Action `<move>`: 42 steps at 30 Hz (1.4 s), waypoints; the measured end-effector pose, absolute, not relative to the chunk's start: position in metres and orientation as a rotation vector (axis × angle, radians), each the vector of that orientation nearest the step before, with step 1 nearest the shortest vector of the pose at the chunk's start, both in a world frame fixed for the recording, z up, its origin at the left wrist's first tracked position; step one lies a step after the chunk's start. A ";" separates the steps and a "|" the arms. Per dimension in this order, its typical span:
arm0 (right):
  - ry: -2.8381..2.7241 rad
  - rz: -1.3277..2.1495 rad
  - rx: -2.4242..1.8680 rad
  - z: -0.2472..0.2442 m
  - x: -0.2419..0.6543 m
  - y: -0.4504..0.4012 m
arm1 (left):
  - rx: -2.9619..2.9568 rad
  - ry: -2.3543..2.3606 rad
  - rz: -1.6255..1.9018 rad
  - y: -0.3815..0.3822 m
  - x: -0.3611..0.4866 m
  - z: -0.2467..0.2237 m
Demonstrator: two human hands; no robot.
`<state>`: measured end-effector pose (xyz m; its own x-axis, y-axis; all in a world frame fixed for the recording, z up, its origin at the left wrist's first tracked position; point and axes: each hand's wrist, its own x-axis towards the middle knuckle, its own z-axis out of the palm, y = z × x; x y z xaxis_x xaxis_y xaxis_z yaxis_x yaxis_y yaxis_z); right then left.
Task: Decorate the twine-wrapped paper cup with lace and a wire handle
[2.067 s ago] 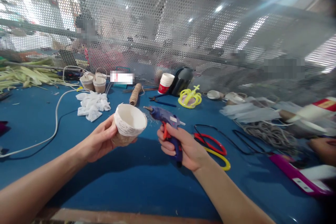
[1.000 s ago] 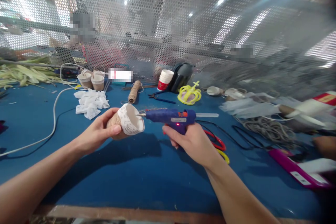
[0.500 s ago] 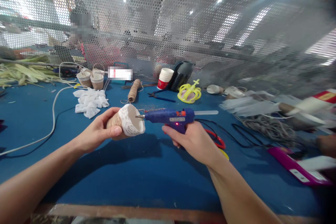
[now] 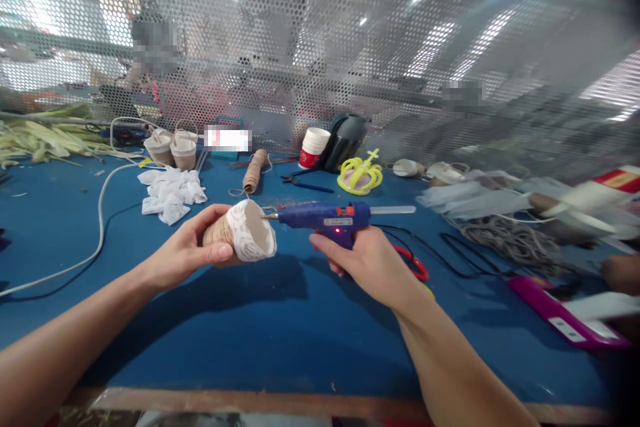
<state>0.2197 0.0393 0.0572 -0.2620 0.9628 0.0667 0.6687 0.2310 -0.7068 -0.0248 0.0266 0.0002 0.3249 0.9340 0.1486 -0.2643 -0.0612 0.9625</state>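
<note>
My left hand (image 4: 200, 240) is wrapped round a paper cup (image 4: 245, 230), which is wound with brown twine and has a band of white lace near its mouth. The cup lies tilted on its side above the table, mouth to the right. My right hand (image 4: 357, 253) grips a blue hot glue gun (image 4: 320, 217) by its handle. A red light glows on the gun, and a clear glue stick (image 4: 393, 210) juts from its back. The metal nozzle is at the cup's rim; whether it touches I cannot tell.
Behind the hands are white lace (image 4: 173, 190), a twine spool (image 4: 255, 171), pliers (image 4: 307, 183), stacked paper cups (image 4: 314, 147) and a yellow crown-shaped piece (image 4: 360, 175). Two twine-wrapped cups (image 4: 184, 152) stand back left. A purple power strip (image 4: 555, 313) and cords lie right. A perforated metal screen (image 4: 280, 47) rises behind.
The glue gun's nozzle has shifted slightly at the cup's mouth. Both hands keep their grips, and the view has moved a little.
</note>
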 end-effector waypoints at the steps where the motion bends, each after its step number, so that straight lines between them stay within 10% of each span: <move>1: -2.012 0.784 -1.497 0.057 0.220 0.039 | 1.243 0.720 1.134 0.026 -0.025 0.000; 23: -1.108 2.003 -0.870 0.027 0.204 0.048 | 1.084 0.557 1.240 0.021 -0.018 0.008; 42: -1.886 0.718 -1.488 0.043 0.204 0.034 | 1.230 0.722 1.196 0.028 -0.022 0.006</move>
